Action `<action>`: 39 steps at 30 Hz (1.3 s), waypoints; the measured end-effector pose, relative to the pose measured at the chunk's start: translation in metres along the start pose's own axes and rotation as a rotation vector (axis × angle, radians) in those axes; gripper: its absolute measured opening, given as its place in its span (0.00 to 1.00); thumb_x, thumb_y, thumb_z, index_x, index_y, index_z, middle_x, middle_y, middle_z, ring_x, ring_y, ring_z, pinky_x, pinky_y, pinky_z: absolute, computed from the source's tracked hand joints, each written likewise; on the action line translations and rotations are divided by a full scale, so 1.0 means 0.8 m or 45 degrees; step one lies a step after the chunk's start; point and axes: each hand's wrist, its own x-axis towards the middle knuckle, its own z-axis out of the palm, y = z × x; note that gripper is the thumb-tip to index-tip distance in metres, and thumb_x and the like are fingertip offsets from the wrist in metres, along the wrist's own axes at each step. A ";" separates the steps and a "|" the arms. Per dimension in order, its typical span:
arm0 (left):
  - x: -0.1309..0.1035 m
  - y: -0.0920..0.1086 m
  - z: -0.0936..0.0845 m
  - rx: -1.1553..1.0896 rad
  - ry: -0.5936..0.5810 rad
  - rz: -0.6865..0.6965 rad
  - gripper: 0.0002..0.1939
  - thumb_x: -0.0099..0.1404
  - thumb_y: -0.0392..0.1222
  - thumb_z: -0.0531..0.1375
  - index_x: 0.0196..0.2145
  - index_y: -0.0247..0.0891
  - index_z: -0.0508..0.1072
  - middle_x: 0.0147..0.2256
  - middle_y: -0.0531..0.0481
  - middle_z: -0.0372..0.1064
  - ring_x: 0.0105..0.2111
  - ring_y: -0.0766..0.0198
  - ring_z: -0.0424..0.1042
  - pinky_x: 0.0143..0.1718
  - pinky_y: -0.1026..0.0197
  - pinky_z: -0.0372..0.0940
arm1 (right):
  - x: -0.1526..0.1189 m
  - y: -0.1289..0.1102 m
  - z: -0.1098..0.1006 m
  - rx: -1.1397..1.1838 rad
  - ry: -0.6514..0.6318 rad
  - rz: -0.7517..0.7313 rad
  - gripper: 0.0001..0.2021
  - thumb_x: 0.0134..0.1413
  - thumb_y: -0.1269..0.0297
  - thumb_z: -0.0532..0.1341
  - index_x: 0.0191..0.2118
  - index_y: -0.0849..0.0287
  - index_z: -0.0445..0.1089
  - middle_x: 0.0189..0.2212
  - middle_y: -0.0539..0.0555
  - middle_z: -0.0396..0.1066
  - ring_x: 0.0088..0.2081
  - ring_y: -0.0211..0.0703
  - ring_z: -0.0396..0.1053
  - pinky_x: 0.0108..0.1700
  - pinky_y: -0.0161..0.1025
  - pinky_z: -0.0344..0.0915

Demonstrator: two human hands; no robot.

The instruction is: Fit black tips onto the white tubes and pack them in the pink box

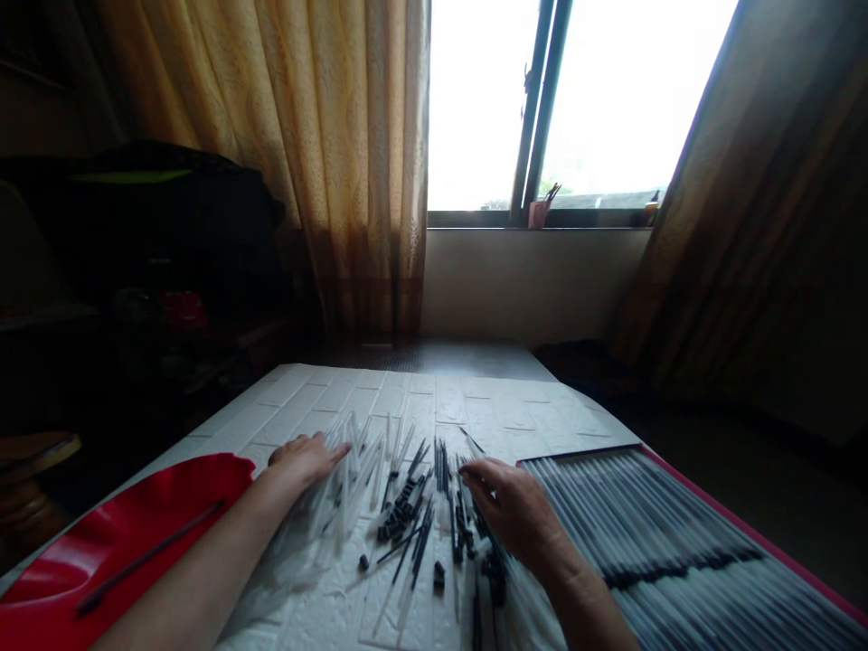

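Observation:
My left hand (312, 458) reaches over a loose heap of clear plastic tubes (349, 488), like pen barrels. Its fingers are partly stretched out and touch or hover just above them. My right hand (514, 504) is closed, fingertips together, at the right side of the scattered parts. A thin dark-tipped pen (472, 439) sticks out above its knuckles; its lower part is hidden behind the fingers. Between the hands lie small black caps (400, 517) and thin black pen refills (421, 542). More dark parts lie partly under my right wrist.
A red-edged tray (719, 506) at the right holds rows of clear tubes with dark parts. At the left lies a red dish-like thing (169, 506) with a dark stick (153, 556) on it. White brick-patterned sheeting (475, 407) covers the table. A window and curtains stand behind.

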 end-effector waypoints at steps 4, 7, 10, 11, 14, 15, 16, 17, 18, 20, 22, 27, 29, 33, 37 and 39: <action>-0.025 0.032 0.006 0.158 -0.102 0.067 0.16 0.70 0.43 0.60 0.53 0.37 0.68 0.52 0.44 0.68 0.45 0.55 0.73 0.44 0.48 0.70 | 0.000 0.001 0.001 0.015 0.015 0.022 0.14 0.63 0.65 0.52 0.40 0.54 0.76 0.38 0.55 0.79 0.40 0.47 0.76 0.42 0.36 0.65; -0.042 0.049 0.010 0.220 -0.095 0.131 0.16 0.70 0.43 0.60 0.53 0.37 0.68 0.52 0.44 0.68 0.46 0.55 0.73 0.44 0.47 0.70 | 0.001 0.005 0.002 0.055 0.114 0.073 0.14 0.62 0.63 0.52 0.39 0.54 0.76 0.38 0.55 0.79 0.39 0.48 0.76 0.41 0.38 0.67; -0.051 0.057 0.013 0.227 -0.074 0.205 0.19 0.70 0.49 0.58 0.54 0.38 0.68 0.52 0.42 0.69 0.48 0.51 0.72 0.46 0.45 0.68 | 0.002 0.013 0.001 0.203 0.350 0.176 0.15 0.60 0.61 0.52 0.42 0.55 0.75 0.39 0.57 0.79 0.38 0.50 0.76 0.40 0.40 0.69; -0.052 0.057 0.013 0.221 -0.069 0.233 0.21 0.71 0.52 0.56 0.56 0.38 0.68 0.52 0.39 0.69 0.49 0.48 0.71 0.47 0.43 0.67 | 0.002 0.016 0.001 0.278 0.438 0.225 0.16 0.60 0.59 0.52 0.44 0.56 0.74 0.40 0.59 0.79 0.38 0.51 0.76 0.39 0.41 0.70; -0.058 0.051 0.012 0.194 -0.046 0.325 0.26 0.70 0.56 0.52 0.60 0.40 0.65 0.58 0.34 0.65 0.54 0.41 0.68 0.49 0.40 0.64 | 0.000 0.027 0.000 0.483 0.627 0.377 0.19 0.59 0.57 0.51 0.48 0.60 0.71 0.40 0.62 0.78 0.36 0.51 0.77 0.37 0.42 0.72; -0.060 0.048 0.013 0.188 -0.031 0.355 0.27 0.69 0.55 0.52 0.60 0.40 0.65 0.60 0.34 0.63 0.56 0.41 0.66 0.52 0.38 0.60 | -0.001 0.030 0.000 0.510 0.643 0.412 0.19 0.59 0.57 0.50 0.48 0.61 0.71 0.39 0.62 0.78 0.35 0.51 0.77 0.36 0.42 0.72; -0.063 0.044 0.014 0.180 -0.011 0.390 0.28 0.69 0.54 0.52 0.61 0.40 0.64 0.62 0.35 0.61 0.59 0.41 0.62 0.56 0.35 0.54 | -0.001 0.033 -0.001 0.511 0.631 0.436 0.19 0.59 0.56 0.50 0.47 0.61 0.71 0.38 0.62 0.78 0.34 0.51 0.77 0.36 0.42 0.72; -0.067 0.039 0.015 0.172 0.003 0.425 0.29 0.68 0.54 0.52 0.62 0.38 0.64 0.63 0.35 0.59 0.62 0.42 0.58 0.59 0.35 0.49 | -0.001 0.035 -0.002 0.487 0.601 0.450 0.19 0.58 0.57 0.51 0.46 0.61 0.71 0.37 0.62 0.78 0.33 0.51 0.77 0.36 0.42 0.72; -0.071 0.034 0.018 0.161 0.012 0.470 0.30 0.68 0.54 0.53 0.63 0.37 0.62 0.64 0.36 0.58 0.63 0.43 0.56 0.61 0.37 0.45 | -0.001 0.035 -0.003 0.447 0.560 0.459 0.18 0.58 0.57 0.51 0.45 0.61 0.72 0.36 0.62 0.78 0.33 0.51 0.77 0.36 0.42 0.71; -0.080 0.023 0.026 0.128 0.008 0.582 0.31 0.66 0.55 0.55 0.63 0.41 0.62 0.64 0.42 0.57 0.64 0.47 0.54 0.64 0.40 0.41 | -0.001 0.033 -0.007 0.345 0.470 0.476 0.17 0.58 0.59 0.51 0.44 0.59 0.73 0.36 0.60 0.79 0.35 0.51 0.77 0.37 0.42 0.71; -0.088 0.012 0.034 0.030 0.073 0.809 0.30 0.64 0.58 0.57 0.61 0.46 0.66 0.63 0.43 0.60 0.63 0.44 0.56 0.63 0.37 0.41 | -0.003 0.026 -0.014 0.200 0.351 0.513 0.15 0.59 0.61 0.51 0.43 0.57 0.73 0.36 0.59 0.79 0.37 0.52 0.77 0.38 0.42 0.70; -0.102 -0.002 0.046 -0.002 -0.004 1.074 0.28 0.62 0.57 0.61 0.59 0.55 0.67 0.62 0.47 0.61 0.61 0.41 0.61 0.61 0.33 0.48 | -0.018 -0.003 -0.025 -0.205 -0.184 0.638 0.10 0.59 0.60 0.57 0.41 0.55 0.74 0.38 0.58 0.79 0.42 0.55 0.76 0.43 0.44 0.67; -0.104 -0.003 0.047 0.036 0.013 1.055 0.27 0.62 0.55 0.61 0.59 0.54 0.68 0.62 0.46 0.61 0.60 0.40 0.62 0.60 0.32 0.50 | -0.025 -0.013 -0.020 -0.322 -0.332 0.667 0.12 0.57 0.58 0.60 0.44 0.55 0.73 0.43 0.61 0.76 0.45 0.58 0.74 0.44 0.45 0.67; -0.104 -0.006 0.054 0.099 0.117 1.083 0.25 0.63 0.51 0.59 0.58 0.47 0.70 0.60 0.41 0.64 0.58 0.38 0.64 0.57 0.31 0.55 | -0.027 -0.028 0.002 -0.446 -0.361 0.695 0.15 0.56 0.59 0.62 0.48 0.59 0.71 0.47 0.64 0.71 0.48 0.58 0.72 0.45 0.45 0.67; -0.102 -0.013 0.068 0.149 0.418 1.197 0.23 0.65 0.48 0.57 0.57 0.45 0.70 0.58 0.41 0.68 0.55 0.43 0.69 0.57 0.37 0.52 | -0.018 -0.037 0.020 -0.375 -0.274 0.630 0.11 0.57 0.62 0.61 0.45 0.60 0.72 0.46 0.62 0.71 0.46 0.54 0.73 0.44 0.41 0.66; -0.101 -0.016 0.073 0.180 0.568 1.258 0.23 0.65 0.48 0.57 0.57 0.45 0.70 0.57 0.42 0.69 0.54 0.46 0.69 0.60 0.40 0.43 | -0.013 -0.039 0.021 -0.319 -0.230 0.565 0.11 0.59 0.62 0.60 0.45 0.60 0.73 0.45 0.61 0.72 0.45 0.52 0.73 0.44 0.39 0.66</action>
